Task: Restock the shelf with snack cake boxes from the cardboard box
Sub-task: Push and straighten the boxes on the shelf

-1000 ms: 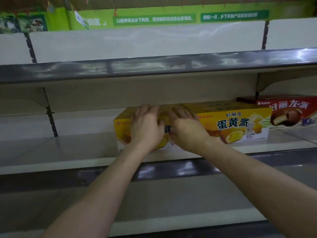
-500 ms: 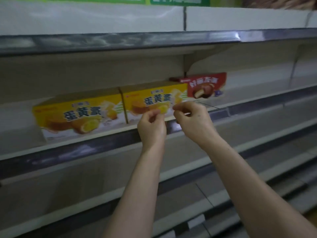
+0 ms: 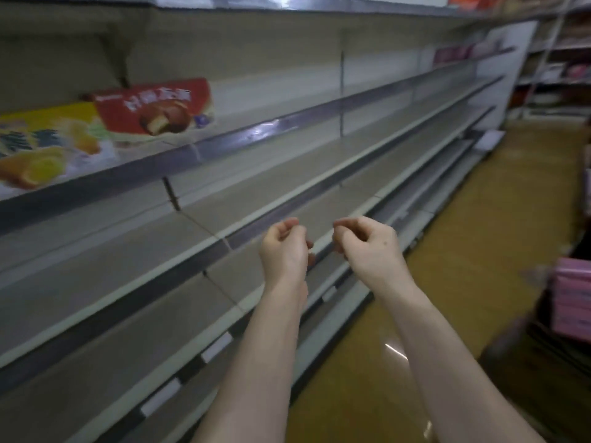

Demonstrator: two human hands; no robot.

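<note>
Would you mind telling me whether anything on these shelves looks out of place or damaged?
Nothing stands out: the yellow snack cake box and red snack cake box sit side by side on the grey metal shelf, apparently undamaged, though blurred.

A glossy yellow-brown floor (image 3: 473, 251) runs along the aisle on the right. A stack of flat pink packages (image 3: 574, 302) sits at the near right edge, blurred. White rectangular price tags (image 3: 217, 346) line the near lower rail. Far right, another rack holds blurred pink and red goods (image 3: 572, 70).
</note>
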